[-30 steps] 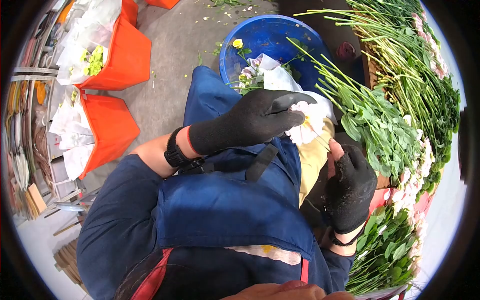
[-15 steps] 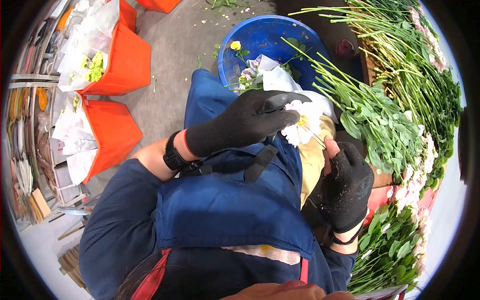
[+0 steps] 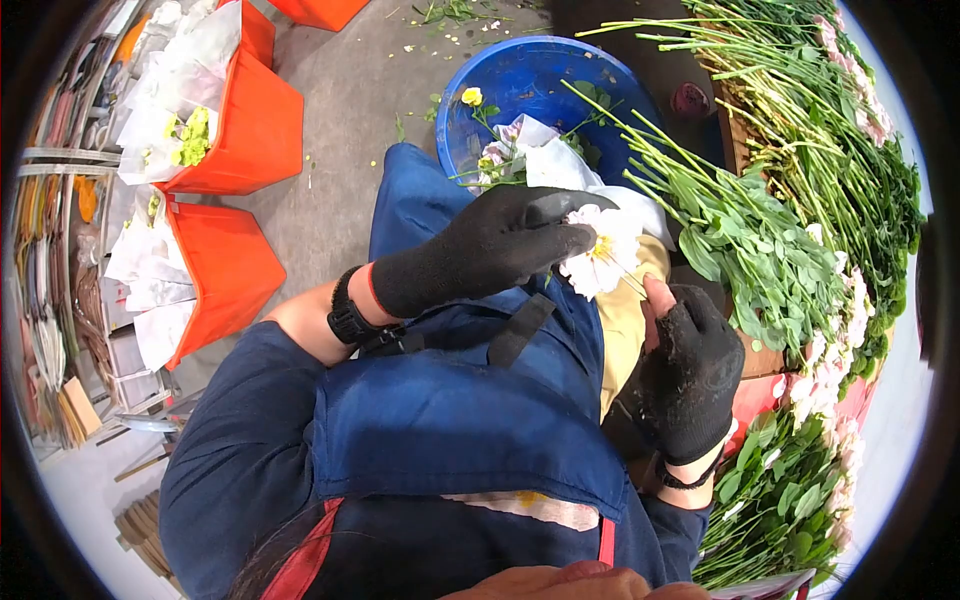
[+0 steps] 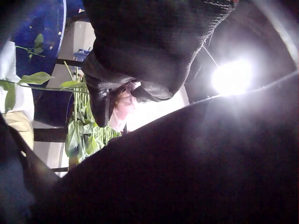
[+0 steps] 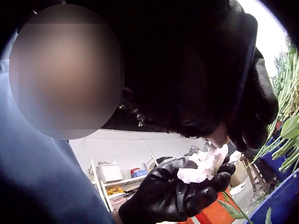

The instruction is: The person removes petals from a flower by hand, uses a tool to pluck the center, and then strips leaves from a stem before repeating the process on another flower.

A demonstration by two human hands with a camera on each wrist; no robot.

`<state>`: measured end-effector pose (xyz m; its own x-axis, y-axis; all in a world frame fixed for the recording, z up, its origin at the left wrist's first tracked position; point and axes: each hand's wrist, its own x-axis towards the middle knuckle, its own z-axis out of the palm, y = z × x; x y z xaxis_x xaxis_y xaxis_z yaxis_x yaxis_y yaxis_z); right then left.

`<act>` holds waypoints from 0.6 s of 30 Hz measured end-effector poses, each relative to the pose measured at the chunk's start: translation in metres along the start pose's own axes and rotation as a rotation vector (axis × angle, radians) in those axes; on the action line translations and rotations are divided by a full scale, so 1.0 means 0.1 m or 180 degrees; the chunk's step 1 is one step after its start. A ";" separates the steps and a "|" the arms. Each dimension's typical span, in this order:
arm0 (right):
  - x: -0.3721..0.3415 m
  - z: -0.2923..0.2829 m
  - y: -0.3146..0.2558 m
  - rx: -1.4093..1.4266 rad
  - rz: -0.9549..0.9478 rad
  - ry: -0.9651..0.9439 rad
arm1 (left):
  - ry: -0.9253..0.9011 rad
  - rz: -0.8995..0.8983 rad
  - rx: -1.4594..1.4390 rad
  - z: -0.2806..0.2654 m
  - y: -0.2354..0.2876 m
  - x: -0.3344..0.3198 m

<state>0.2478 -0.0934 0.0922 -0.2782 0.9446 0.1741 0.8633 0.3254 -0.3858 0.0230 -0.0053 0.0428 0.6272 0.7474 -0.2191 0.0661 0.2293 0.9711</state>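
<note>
My black-gloved left hand (image 3: 490, 240) holds an opened, pale pink flower (image 3: 607, 250) with a yellow centre between thumb and fingers, its face turned toward the right hand. A leafy green stem (image 5: 230, 205) runs down below that hand in the right wrist view. My right hand (image 3: 690, 370), in a black glove with bare thumb and fingertip (image 3: 657, 295) showing, pinches a thin, pale, straight sliver (image 3: 633, 278) that points into the flower's centre; I cannot tell what it is. In the left wrist view the pink petals (image 4: 122, 112) show beyond the gloved fingers.
A blue tub (image 3: 470, 80) with paper-wrapped flowers stands ahead. Cut leafy stems (image 3: 760, 250) with pale pink blooms lie heaped along the right side. Orange bins (image 3: 235, 270) lined with white paper stand at left. Leaf scraps (image 3: 450, 12) lie on the floor.
Both hands and the flower have shifted slightly left. The right fingertips stay close to the flower's centre, and the left hand keeps its hold.
</note>
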 end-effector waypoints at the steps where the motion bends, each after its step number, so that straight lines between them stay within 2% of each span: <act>1: 0.01 0.00 0.00 -0.0004 -0.0017 -0.0017 | -0.0025 -0.0022 -0.0036 0.00 -0.01 0.00; 6: 0.02 -0.01 0.00 0.0033 -0.0026 -0.0090 | -0.0016 0.0020 0.0064 0.01 -0.03 0.00; 8: 0.02 -0.01 0.00 0.0185 0.0071 -0.0117 | -0.0021 0.0214 0.0352 0.00 -0.06 0.01; 11: 0.02 -0.02 0.00 0.0537 0.0186 -0.0128 | -0.0018 0.0137 0.0385 0.00 -0.01 -0.01; 14: 0.00 -0.01 0.04 0.0850 0.0227 -0.0092 | 0.0256 0.0680 0.0440 0.03 -0.10 0.01; 18: -0.01 0.02 0.07 0.1166 0.0316 -0.0012 | 0.0046 0.0237 0.0245 0.02 0.00 -0.04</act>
<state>0.2535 -0.0922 0.0878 -0.2029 0.9722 0.1167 0.6784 0.2255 -0.6993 0.0219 -0.0091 0.0437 0.6213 0.7697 -0.1469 0.0794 0.1247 0.9890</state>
